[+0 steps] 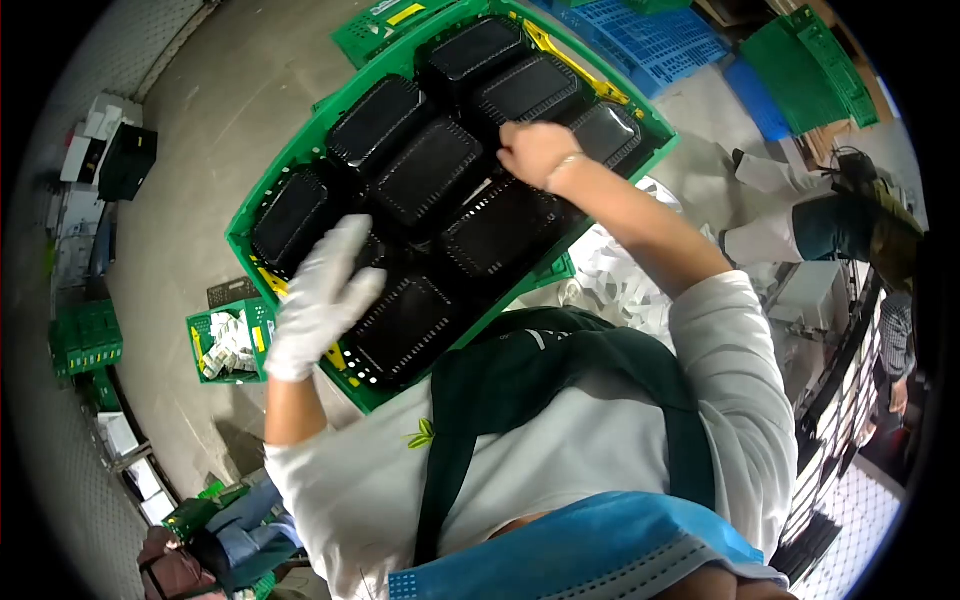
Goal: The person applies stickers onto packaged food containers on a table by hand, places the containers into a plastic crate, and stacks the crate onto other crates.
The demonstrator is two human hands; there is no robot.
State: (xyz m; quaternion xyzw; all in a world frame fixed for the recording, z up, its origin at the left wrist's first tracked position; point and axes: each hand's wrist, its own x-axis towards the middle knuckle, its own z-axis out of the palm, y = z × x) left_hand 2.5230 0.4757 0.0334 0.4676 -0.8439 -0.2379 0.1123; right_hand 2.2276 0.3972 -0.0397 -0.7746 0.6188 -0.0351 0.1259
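A large green crate (290,150) holds several black plastic trays with ribbed edges, such as the black tray (430,170) near its middle. My left hand (325,300), in a white glove, lies over the crate's left part with thumb and fingers apart and nothing in it. Bare and with a band at the wrist, my right hand (538,152) is over the trays on the right. Its fingers are curled in; whether they grip a tray edge is hidden.
A small green crate (230,342) with white packets stands at the left. Blue crates (640,45) and a green crate (800,75) are at the upper right. White paper strips (620,275) lie below the big crate. Other people show at the right and lower left.
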